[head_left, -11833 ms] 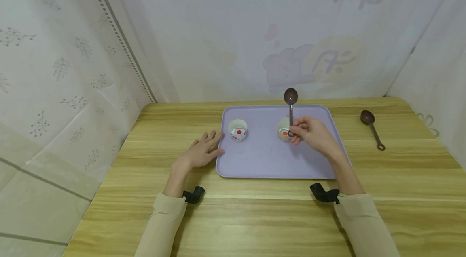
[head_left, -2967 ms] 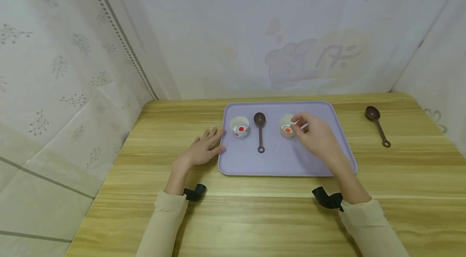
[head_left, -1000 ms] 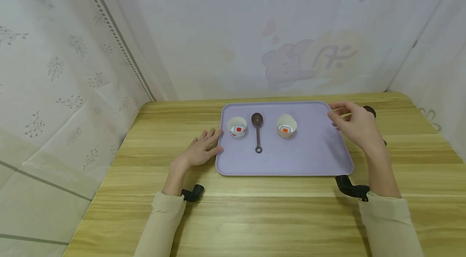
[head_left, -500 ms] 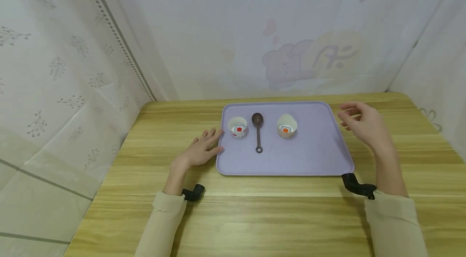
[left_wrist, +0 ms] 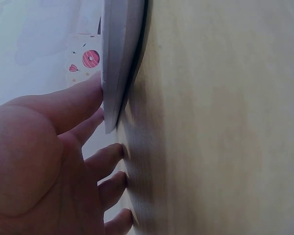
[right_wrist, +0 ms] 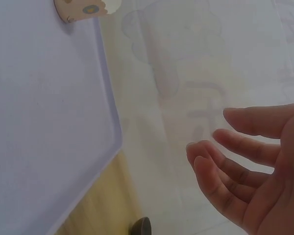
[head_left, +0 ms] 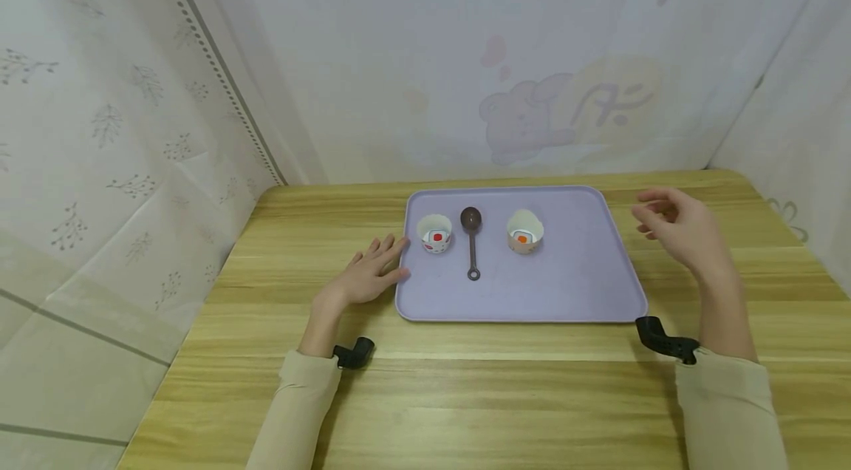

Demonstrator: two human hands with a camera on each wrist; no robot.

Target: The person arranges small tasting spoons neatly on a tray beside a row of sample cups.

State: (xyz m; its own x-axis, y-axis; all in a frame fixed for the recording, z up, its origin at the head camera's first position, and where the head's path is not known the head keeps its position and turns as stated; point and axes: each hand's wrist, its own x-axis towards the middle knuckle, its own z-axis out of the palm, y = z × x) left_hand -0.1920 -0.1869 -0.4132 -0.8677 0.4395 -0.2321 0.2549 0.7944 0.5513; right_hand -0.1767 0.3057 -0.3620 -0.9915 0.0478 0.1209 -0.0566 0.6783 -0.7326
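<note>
My left hand rests at the left rim of the lilac tray, fingers spread, thumb and a fingertip touching it. On the tray, a brown measuring spoon lies between two paper baking cups. The left cup has a red mark inside, and the right cup an orange one. Right of the tray, my right hand hovers with loosely bent fingers and nothing in them. In the right wrist view, the dark rounded end of a second spoon shows low in the frame; my hand hides it in the head view.
The wooden table extends around the tray. Patterned cloth hangs behind the table and along both sides. A black mount sits on the right wrist, another mount on the left.
Earlier my right hand held the spoon above the right cup; the spoon then lay on the tray. My right hand has since moved right, off the tray. My left hand stays put.
</note>
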